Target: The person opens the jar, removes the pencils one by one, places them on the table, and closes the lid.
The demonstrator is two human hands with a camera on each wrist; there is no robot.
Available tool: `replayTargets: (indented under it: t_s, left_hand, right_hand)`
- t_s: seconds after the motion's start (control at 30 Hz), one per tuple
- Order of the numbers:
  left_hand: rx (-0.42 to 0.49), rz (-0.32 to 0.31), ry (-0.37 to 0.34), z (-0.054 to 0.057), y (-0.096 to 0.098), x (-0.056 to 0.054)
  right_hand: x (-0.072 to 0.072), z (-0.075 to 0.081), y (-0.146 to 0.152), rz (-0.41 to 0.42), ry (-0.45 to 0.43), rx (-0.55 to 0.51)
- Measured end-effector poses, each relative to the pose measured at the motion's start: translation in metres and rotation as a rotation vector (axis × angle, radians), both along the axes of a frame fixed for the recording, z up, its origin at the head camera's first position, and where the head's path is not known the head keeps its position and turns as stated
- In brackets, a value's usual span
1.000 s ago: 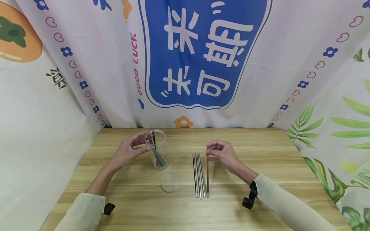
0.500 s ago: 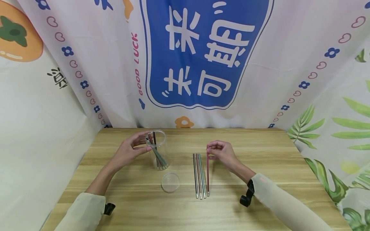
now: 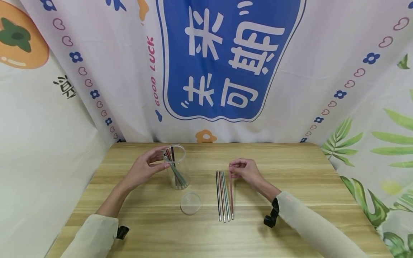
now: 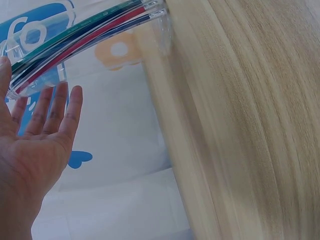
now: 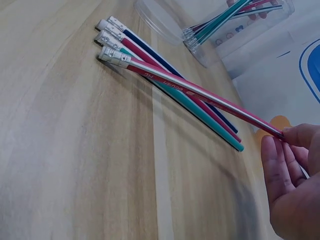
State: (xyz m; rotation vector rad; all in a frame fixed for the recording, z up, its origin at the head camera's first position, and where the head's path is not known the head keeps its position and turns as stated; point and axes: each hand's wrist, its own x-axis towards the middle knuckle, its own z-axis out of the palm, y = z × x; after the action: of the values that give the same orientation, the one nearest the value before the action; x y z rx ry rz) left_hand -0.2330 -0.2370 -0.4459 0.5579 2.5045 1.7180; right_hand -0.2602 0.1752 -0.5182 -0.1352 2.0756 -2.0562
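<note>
left hand (image 3: 146, 166) is holding a clear jar (image 3: 184, 166) near its rim in a wide grip, thumb lying on the near side, fingers reaching behind. jar is standing upright; several jar pencils (image 3: 179, 174) are leaning inside, eraser ends down, green, red and dark ones showing.

right hand (image 3: 246, 171) is pinching a red pencil (image 5: 205, 96) by its far end, narrow grip, thumb against fingertips. it is slanting, held end rising above the tabletop (image 3: 180, 238), eraser end pointing back toward the person; can't tell if the eraser is touching the wood.

to the left of that, between the hands, three more are lying side by side: dark blue pencil (image 5: 160, 61), second red pencil (image 5: 215, 118), green pencil (image 5: 195, 111), green being nearest the right hand. round clear lid (image 3: 190, 204) is lying flat between the hands, nearer the person than the jar.

light sleeves (image 3: 322, 227) are covering the forearms, black devices (image 3: 121, 233) sitting by both wrists. printed curtain (image 3: 280, 118) is hanging beyond both hands, blue panel (image 3: 213, 68) showing white characters.
</note>
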Motion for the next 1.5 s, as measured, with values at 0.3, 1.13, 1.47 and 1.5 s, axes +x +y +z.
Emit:
replayTargets:
  t_s: [0.3,1.13,1.47,1.5]
  left_hand:
    - [-0.009,0.002,-0.005,0.002,0.001,0.001]
    - [0.016,-0.004,-0.001,-0.003,0.0,-0.001]
    - [0.015,-0.003,0.004,-0.001,0.0,-0.001]
    - [0.014,-0.003,0.003,0.0,0.001,-0.001]
  right_hand:
    - [-0.003,-0.01,-0.006,-0.011,-0.056,-0.002]
    - [-0.005,-0.017,-0.019,-0.032,-0.087,0.174]
    - [-0.005,-0.013,-0.024,-0.048,-0.054,0.283]
    - [-0.005,-0.013,-0.025,-0.048,-0.049,0.299]
